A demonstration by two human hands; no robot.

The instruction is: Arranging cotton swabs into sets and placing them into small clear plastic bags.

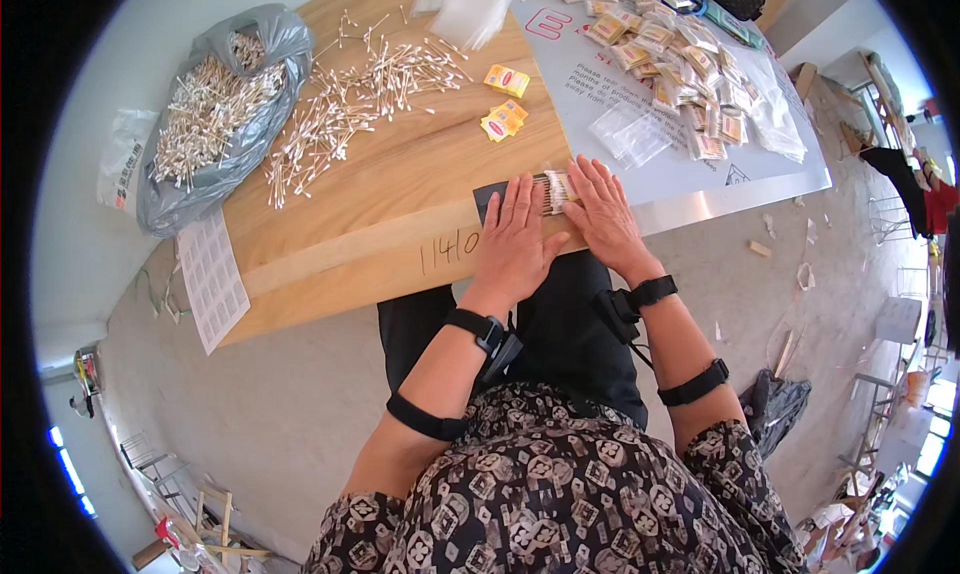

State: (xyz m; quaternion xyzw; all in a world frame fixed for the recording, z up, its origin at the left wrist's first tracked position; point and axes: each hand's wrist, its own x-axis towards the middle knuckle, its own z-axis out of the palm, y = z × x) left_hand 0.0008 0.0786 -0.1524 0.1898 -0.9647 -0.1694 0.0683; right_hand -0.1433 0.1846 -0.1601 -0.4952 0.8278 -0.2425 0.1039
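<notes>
A small row of cotton swabs (555, 191) lies near the table's front edge, on or beside a dark flat piece (484, 196). My left hand (512, 246) rests over the dark piece at the row's left end, its fingers stretched out flat. From the other side my right hand (608, 222) touches the row's right end, fingers also extended and flat. Both palms partly cover the swabs, so whether a clear bag wraps them I cannot tell. Farther back are small yellow cards (504, 120) and another yellow stack (507, 79).
Loose cotton swabs (360, 94) spread over the wooden table (400, 189). At left, a grey plastic bag (290, 49) holds many more. Filled swab packets (655, 39) pile up at the back right, with empty clear bags (635, 136) nearby. A printed label sheet (212, 279) overhangs the left edge.
</notes>
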